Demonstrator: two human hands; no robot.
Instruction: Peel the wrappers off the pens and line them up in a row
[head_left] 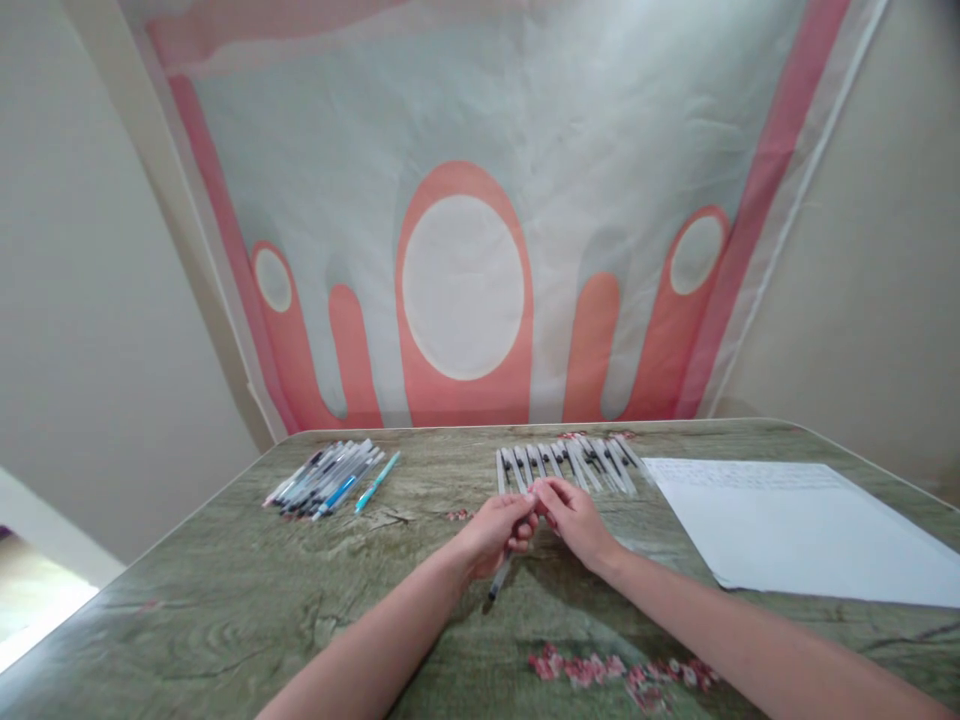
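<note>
We're gripping 1 pen (500, 576) in left hand (498, 532); right hand (574, 516) is touching left, grip we can't tell; pen row (574, 466) is lying beyond fingers.

The place seems a room, perhaps at home: a flower-patterned tabletop (247, 610), a printed sheet (637, 130) behind, plain walls (97, 270).
</note>
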